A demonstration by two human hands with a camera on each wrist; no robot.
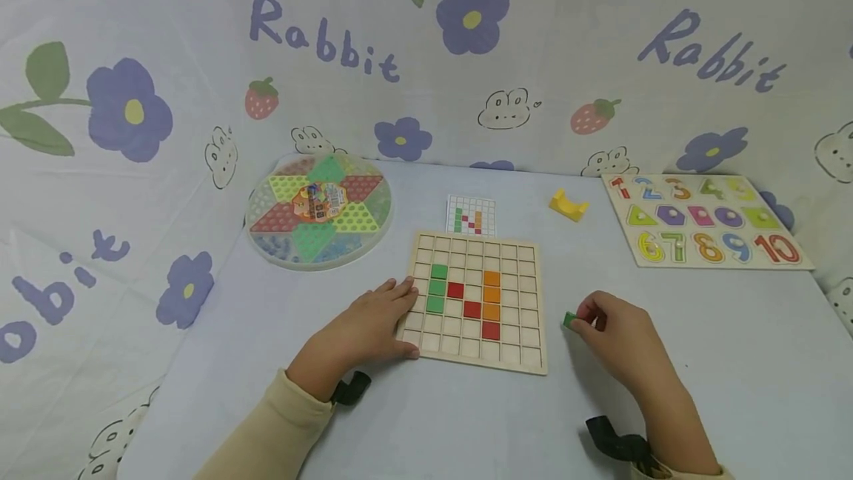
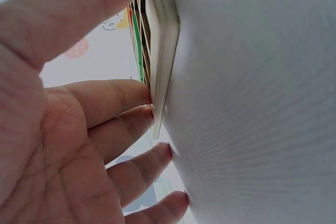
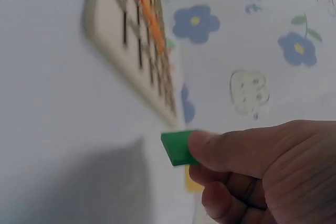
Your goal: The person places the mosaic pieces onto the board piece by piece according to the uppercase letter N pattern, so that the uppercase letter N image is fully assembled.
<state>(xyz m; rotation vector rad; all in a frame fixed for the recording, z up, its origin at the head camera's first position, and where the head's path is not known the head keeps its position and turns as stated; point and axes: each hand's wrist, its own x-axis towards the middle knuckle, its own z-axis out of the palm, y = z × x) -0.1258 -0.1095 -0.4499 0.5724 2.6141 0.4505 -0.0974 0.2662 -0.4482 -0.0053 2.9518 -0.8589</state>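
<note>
A wooden grid board (image 1: 526,358) lies on the table, holding green, red and orange square tiles in some of its cells. My left hand (image 1: 373,324) rests at the board's left edge with fingers spread; in the left wrist view the thumb and two fingertips touch the board's side (image 2: 164,40). To the right of the board, my right hand (image 1: 616,335) pinches a green square tile (image 3: 176,148) between thumb and fingers, raised above the table. Behind the board lies a small pattern card (image 1: 470,215) printed with coloured squares in a grid.
A round Chinese checkers board (image 1: 320,212) lies at the back left. At the back right is a wooden number and shape puzzle (image 1: 709,222). A yellow bridge-shaped block (image 1: 569,205) sits between the card and the puzzle. A patterned cloth hangs behind the table.
</note>
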